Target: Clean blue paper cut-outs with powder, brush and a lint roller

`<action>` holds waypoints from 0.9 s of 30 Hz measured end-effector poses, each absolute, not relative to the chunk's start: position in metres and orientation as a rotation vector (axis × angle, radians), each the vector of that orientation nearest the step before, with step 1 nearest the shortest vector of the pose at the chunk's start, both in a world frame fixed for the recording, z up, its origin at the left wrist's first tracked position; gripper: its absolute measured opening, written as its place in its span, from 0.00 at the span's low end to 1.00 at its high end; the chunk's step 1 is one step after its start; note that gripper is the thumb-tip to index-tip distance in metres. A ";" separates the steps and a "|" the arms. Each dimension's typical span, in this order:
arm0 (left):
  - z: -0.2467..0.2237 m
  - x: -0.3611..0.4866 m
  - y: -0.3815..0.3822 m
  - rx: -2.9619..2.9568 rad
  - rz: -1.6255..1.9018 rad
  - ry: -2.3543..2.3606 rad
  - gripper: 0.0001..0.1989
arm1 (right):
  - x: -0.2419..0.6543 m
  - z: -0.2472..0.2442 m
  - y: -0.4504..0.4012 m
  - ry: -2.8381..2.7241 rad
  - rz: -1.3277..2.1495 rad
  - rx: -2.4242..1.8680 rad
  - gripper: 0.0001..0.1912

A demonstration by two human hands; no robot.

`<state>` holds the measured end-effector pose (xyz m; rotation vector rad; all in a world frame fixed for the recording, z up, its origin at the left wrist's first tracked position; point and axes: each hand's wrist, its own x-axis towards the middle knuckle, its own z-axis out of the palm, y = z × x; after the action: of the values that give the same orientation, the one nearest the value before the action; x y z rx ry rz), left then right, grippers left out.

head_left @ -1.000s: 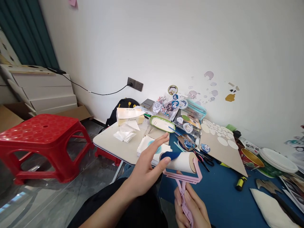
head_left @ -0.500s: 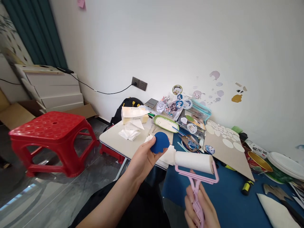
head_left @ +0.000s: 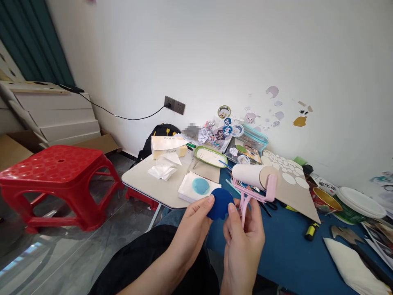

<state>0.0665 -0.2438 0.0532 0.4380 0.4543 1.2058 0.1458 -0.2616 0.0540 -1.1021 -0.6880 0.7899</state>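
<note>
A dark blue disc (head_left: 220,203) with an uneven lower edge is held between both hands. My left hand (head_left: 196,223) pinches its left side between thumb and fingers. At its right side, the thumb of my right hand (head_left: 242,229) presses on the disc, while the same hand's fingers wrap round the pink handle of a lint roller (head_left: 249,175). The roller's white cylinder points up and left above that hand. Just behind the disc lies a stack of white tissues (head_left: 186,189) with a round light-blue stain (head_left: 200,186) on top.
A tissue pack (head_left: 168,147), crumpled tissue (head_left: 162,170) and a green-rimmed tray (head_left: 210,157) are on the white table (head_left: 138,178). On the blue surface (head_left: 282,250) stand a grey board (head_left: 302,196), a yellow-black bottle (head_left: 312,232), a hatchet (head_left: 350,235) and tubs. A red stool (head_left: 58,164) is at left.
My right hand has moved up and left to the disc, bringing the roller along. The disc has come down and right in my left hand. The stained tissue stack is now uncovered.
</note>
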 end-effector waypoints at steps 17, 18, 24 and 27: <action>0.067 0.041 -0.253 0.618 1.356 0.632 0.08 | 0.181 0.028 -0.274 -0.615 1.510 -0.317 0.08; 0.069 0.040 -0.254 0.591 1.373 0.630 0.08 | 0.182 0.027 -0.276 -0.610 1.519 -0.293 0.08; 0.079 0.038 -0.255 0.353 1.385 0.614 0.05 | 0.183 0.025 -0.282 -0.621 1.555 -0.244 0.10; 0.084 0.040 -0.252 0.200 1.364 0.667 0.08 | 0.184 0.026 -0.284 -0.641 1.546 -0.257 0.11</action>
<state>0.0399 -0.2525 0.0836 0.1998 0.6670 1.3641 0.1839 -0.2836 0.0258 -0.2570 -0.6410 1.5462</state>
